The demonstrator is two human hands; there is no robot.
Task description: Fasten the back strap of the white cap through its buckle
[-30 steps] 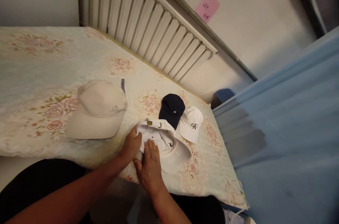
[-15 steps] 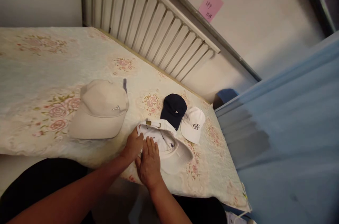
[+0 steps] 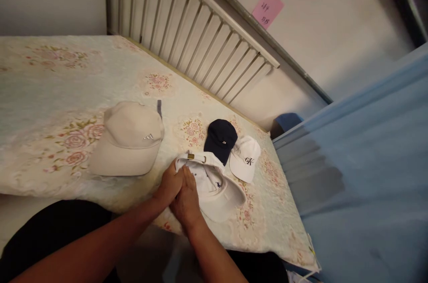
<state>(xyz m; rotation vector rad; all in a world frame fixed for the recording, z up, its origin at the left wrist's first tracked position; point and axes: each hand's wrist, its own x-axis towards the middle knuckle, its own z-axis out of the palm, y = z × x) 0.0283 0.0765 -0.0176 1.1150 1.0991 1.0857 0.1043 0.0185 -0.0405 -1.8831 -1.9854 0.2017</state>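
Note:
A white cap (image 3: 219, 198) lies at the near edge of the flowered cloth, its inside partly showing, its brim to the right and its strap with a brass buckle at the top. My left hand (image 3: 170, 185) is closed on the cap's left edge. Against it, my right hand (image 3: 187, 196) presses on the same edge, fingers together and pointing up. The fingertips of both hands are partly hidden. Behind this cap are a navy cap (image 3: 220, 138) and a white cap with CK letters (image 3: 245, 158). A beige cap (image 3: 130, 138) rests on the left.
The flowered cloth (image 3: 117, 73) covers the surface. A white slatted radiator (image 3: 197, 29) runs behind it, below a pink note (image 3: 267, 9) on the wall. A blue curtain (image 3: 361, 167) hangs at the right, beside a dark blue object (image 3: 287, 121).
My right hand has moved slightly left and up against my left hand, its fingers now closed together rather than spread over the cap's inside. The view has shifted slightly.

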